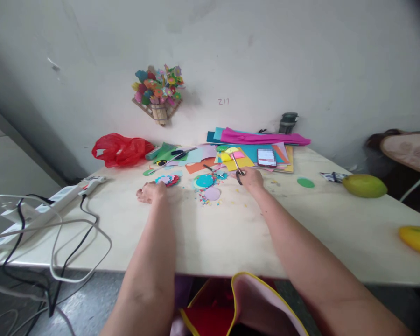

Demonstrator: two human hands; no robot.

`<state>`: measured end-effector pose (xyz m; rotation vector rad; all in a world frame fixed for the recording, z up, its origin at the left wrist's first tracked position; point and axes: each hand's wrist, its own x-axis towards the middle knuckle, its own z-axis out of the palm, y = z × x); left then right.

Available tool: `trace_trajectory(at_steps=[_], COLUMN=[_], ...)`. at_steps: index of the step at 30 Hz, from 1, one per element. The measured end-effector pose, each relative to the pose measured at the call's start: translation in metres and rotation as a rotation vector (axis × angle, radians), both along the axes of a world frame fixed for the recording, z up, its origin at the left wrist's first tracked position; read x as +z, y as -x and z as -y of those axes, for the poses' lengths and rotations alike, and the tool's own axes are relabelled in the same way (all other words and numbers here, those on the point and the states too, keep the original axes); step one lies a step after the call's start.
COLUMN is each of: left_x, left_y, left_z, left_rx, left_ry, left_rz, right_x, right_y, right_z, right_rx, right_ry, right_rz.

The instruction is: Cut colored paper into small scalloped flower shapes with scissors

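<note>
My left hand [150, 192] rests low on the table, fingers bent and slightly apart, with nothing visible in them. Right beside it lies a pile of paper flower cutouts [173, 180] in red, blue and lilac; whether the thumb touches it is hidden. Scissors [237, 169] are in my right hand [252, 180], its fingers through the dark handles and the blades pointing away from me. Between the hands are a blue paper cutout [205, 181], a lilac paper circle [212, 193] and tiny coloured scraps [205, 202]. A green paper oval [305, 183] lies to the right.
Coloured paper sheets [196, 167], a phone [266, 157] and a red plastic bag [121, 150] lie toward the wall. A power strip [58, 198] with loose cables is at left. A green mango-like fruit [364, 185] and a yellow fruit [418, 240] sit at right.
</note>
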<state>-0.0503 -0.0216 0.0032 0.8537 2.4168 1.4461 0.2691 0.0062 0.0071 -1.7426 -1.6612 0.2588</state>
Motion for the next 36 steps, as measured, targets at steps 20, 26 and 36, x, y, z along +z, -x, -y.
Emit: trace_trajectory(at_steps=[20,26,36], left_x=[0.006,0.008,0.003], left_y=[-0.061,-0.079,-0.092], left_z=[-0.010,-0.007,-0.008], left_rx=[-0.538,-0.812,-1.040], left_ry=[0.034,0.172,0.116], left_rz=[-0.297,-0.496,-0.706], right_x=[0.011,0.010,0.013], right_y=[-0.019,-0.017,-0.015], right_z=[-0.001,-0.002,0.003], right_rx=[-0.104,-0.110,-0.083], right_ry=[0.260,0.298,0.317], right_rz=[0.362,0.392,0.387])
